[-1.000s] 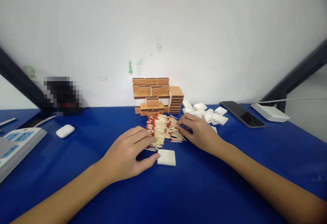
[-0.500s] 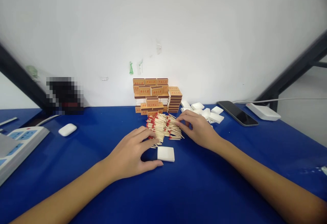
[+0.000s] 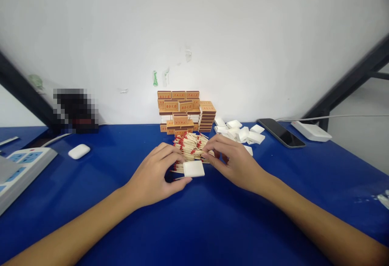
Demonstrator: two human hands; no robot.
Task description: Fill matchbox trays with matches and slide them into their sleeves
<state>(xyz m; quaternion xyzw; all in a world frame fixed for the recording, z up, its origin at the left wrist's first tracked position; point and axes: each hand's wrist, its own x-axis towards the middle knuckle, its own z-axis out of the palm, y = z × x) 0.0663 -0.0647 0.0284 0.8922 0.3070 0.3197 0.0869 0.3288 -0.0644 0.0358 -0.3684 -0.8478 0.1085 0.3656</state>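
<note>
A small white matchbox tray (image 3: pixel 194 169) is at the front of a heap of red-tipped matches (image 3: pixel 187 144). My left hand (image 3: pixel 158 175) has it at its left end, thumb along the near edge and fingers behind. The inside of the tray is hard to make out. At the heap's right side, my right hand (image 3: pixel 232 158) pinches matches between thumb and forefinger, their red heads pointing left. How many it grips cannot be told.
Orange matchboxes (image 3: pixel 179 106) are stacked against the wall, with a neat column (image 3: pixel 207 117) beside them. Several loose white trays (image 3: pixel 240 130) lie to the right, then a phone (image 3: pixel 281 132) and a white box (image 3: pixel 311 131). A power strip (image 3: pixel 33 173) and white earbud case (image 3: pixel 79 151) are at left.
The tray has moved away from me toward the heap, together with my left hand. My right hand has shifted left and nearer the tray, with matches in its fingertips.
</note>
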